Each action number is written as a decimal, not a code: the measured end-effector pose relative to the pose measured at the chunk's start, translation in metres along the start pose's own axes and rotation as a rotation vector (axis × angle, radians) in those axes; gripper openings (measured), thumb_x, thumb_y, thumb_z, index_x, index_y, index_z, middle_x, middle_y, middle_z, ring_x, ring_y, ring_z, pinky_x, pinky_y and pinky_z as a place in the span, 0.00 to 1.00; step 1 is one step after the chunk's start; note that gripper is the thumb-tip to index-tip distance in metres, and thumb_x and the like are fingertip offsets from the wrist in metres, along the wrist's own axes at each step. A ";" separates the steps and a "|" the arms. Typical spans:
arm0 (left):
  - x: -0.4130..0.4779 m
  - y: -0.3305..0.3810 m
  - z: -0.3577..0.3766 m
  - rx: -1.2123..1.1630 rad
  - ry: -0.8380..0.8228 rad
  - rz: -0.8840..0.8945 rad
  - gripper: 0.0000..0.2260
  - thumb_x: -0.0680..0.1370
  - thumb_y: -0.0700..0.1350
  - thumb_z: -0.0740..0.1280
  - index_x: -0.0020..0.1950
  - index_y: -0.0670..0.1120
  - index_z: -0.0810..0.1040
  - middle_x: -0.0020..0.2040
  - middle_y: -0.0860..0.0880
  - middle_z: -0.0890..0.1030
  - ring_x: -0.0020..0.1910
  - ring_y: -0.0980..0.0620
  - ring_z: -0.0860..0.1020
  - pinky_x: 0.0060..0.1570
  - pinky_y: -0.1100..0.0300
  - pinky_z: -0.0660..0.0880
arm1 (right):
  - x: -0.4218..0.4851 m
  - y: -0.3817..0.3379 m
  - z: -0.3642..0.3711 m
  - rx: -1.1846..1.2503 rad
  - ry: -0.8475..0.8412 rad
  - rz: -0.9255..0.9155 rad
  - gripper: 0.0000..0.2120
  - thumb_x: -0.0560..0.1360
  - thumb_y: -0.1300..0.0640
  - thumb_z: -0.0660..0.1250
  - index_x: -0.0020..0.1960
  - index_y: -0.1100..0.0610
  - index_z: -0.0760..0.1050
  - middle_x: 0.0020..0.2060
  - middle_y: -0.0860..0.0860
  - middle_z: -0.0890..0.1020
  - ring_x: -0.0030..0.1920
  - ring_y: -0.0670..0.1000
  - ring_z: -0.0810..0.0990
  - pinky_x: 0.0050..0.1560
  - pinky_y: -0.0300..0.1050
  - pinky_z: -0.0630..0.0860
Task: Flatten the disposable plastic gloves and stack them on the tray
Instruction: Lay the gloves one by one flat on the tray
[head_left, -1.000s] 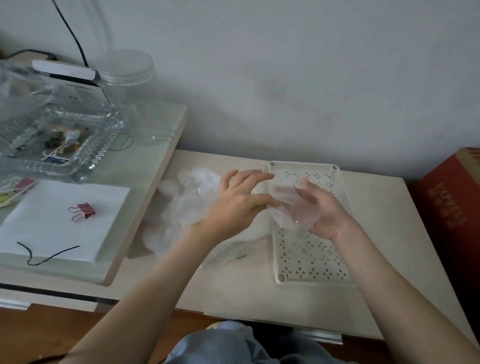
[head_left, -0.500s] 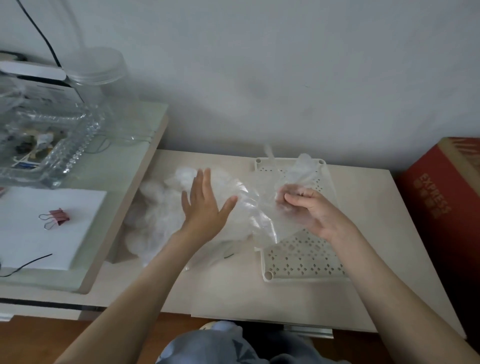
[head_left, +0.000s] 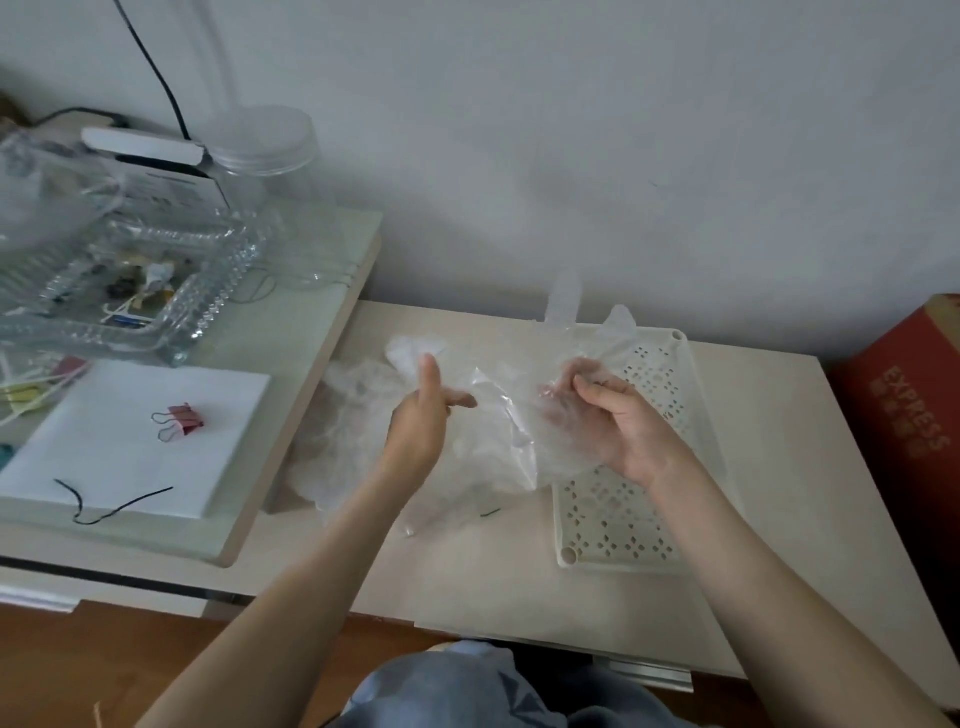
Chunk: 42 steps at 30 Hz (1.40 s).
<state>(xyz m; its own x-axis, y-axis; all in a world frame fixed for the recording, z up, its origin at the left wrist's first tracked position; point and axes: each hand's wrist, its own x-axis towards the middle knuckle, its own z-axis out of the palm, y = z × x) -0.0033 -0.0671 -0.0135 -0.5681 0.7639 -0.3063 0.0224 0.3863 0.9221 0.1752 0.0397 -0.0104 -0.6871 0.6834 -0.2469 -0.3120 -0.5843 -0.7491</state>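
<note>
- Glove (head_left: 501, 415) is held in the air between both hands, above the table (head_left: 779, 467) and partly over the left side of the tray (head_left: 680, 343); its finger parts point up towards the wall.
- The left hand (head_left: 421, 423) is closed on one edge of the film, with the thumb raised; how exactly the film is pinched cannot be seen well.
- The right hand (head_left: 615, 423) is curled round the other side, and its fingers are seen through the plastic.
- No flattened glove can be made out on the tray; a pile (head_left: 343, 415) of crumpled gloves lies on the table to the left.
- The film is judged to be very light, soft and slippery, and easily torn or blown away.
- It is best taken at the cuff edge and at the fingertips, pulled gently apart, then laid down and smoothed with flat palms.
</note>
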 end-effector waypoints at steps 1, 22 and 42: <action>0.000 0.003 -0.002 -0.144 -0.051 -0.089 0.39 0.79 0.66 0.39 0.44 0.43 0.82 0.48 0.45 0.83 0.49 0.47 0.78 0.60 0.52 0.73 | 0.001 0.001 0.003 -0.009 0.004 -0.003 0.05 0.74 0.66 0.63 0.44 0.60 0.78 0.39 0.54 0.81 0.46 0.53 0.84 0.44 0.46 0.81; 0.000 0.014 0.004 -0.337 -0.278 -0.026 0.04 0.77 0.36 0.67 0.51 0.40 0.76 0.42 0.44 0.84 0.34 0.51 0.81 0.35 0.60 0.78 | 0.001 0.007 -0.008 -0.318 0.042 0.029 0.08 0.70 0.61 0.67 0.36 0.60 0.84 0.34 0.55 0.85 0.34 0.50 0.84 0.37 0.41 0.81; 0.008 0.021 0.039 -0.563 -0.421 -0.302 0.11 0.83 0.47 0.59 0.52 0.43 0.78 0.51 0.45 0.81 0.47 0.49 0.81 0.47 0.58 0.79 | -0.036 -0.012 -0.045 -0.189 0.103 -0.045 0.08 0.68 0.51 0.71 0.40 0.56 0.83 0.57 0.60 0.82 0.57 0.60 0.80 0.59 0.58 0.75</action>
<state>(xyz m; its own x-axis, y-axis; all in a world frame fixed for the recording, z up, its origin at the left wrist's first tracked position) 0.0251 -0.0328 -0.0060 -0.1194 0.8432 -0.5242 -0.5708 0.3737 0.7311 0.2333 0.0417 -0.0199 -0.6016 0.7538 -0.2644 -0.2057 -0.4660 -0.8606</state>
